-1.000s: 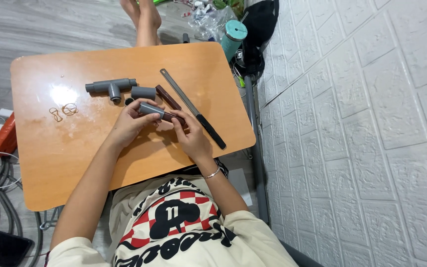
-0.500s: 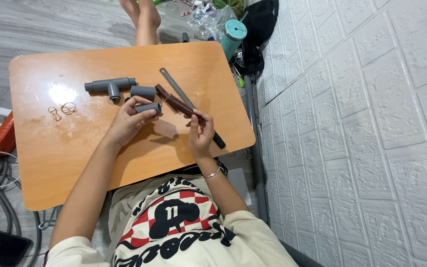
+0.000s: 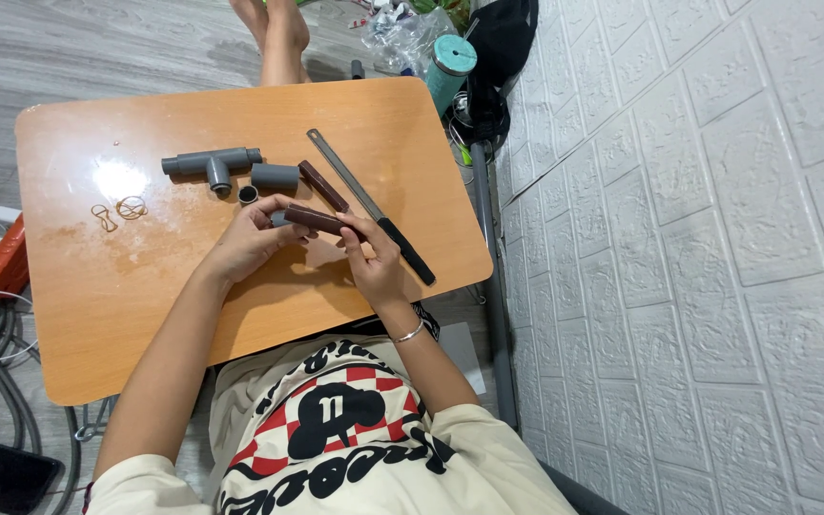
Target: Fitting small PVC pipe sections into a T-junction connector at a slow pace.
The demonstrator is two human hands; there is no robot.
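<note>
Wooden table (image 3: 97, 305) beside white brick wall (image 3: 717, 238). Left hand (image 3: 252, 238) and right hand (image 3: 371, 259) both closed around brown rod (image 3: 315, 220), held just above tabletop. Grey tee fitting (image 3: 210, 164), short grey pipe (image 3: 275, 175), second brown rod (image 3: 322, 185) and long file (image 3: 369, 205) lay beyond.

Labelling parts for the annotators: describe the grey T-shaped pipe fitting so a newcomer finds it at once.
On the orange-brown wooden table, look at the far half, beyond both hands. The grey T-fitting lies left of a short grey pipe piece and a small grey ring. It alone has three openings, with a side stub pointing toward the person.
</note>
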